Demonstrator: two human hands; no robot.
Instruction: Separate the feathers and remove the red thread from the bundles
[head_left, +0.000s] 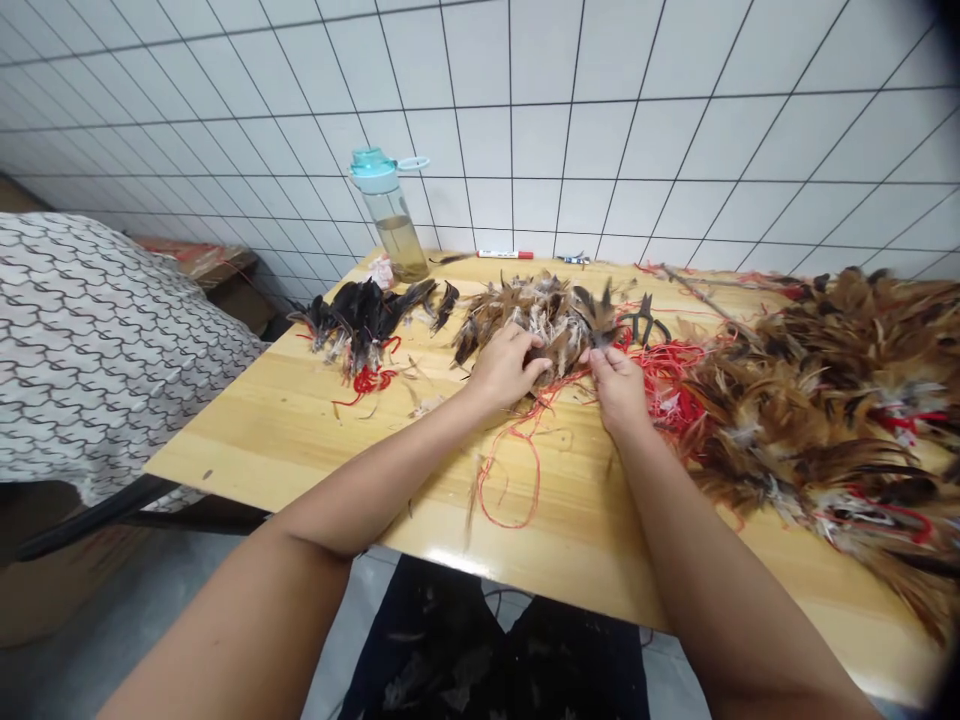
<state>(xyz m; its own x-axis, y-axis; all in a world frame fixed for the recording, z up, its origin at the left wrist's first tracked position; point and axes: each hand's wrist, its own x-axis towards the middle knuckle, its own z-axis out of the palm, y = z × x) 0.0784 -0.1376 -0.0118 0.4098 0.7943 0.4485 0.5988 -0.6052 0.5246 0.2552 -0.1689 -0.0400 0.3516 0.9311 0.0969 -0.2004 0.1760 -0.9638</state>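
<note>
My left hand (512, 366) rests on the near left side of a loose pile of brown and white feathers (517, 305), its fingers apart. At the pile's right edge, my right hand (619, 385) pinches the base of a few dark grey-brown feathers (598, 312), which point up and away from me. Red string (538, 470) runs out from between the hands and curls in a loop on the wooden table (435, 490). Just beyond the right hand lie small black-handled snips (643, 320) and a tangle of red string (671, 375).
A bundle of black feathers (364, 315) tied with red string lies at left. Behind it stands a water bottle (394, 225). A red-capped marker (504, 254) lies by the tiled wall. Large brown feather bundles (810, 400) cover the table's right side. Patterned cloth (112, 360) hangs at far left.
</note>
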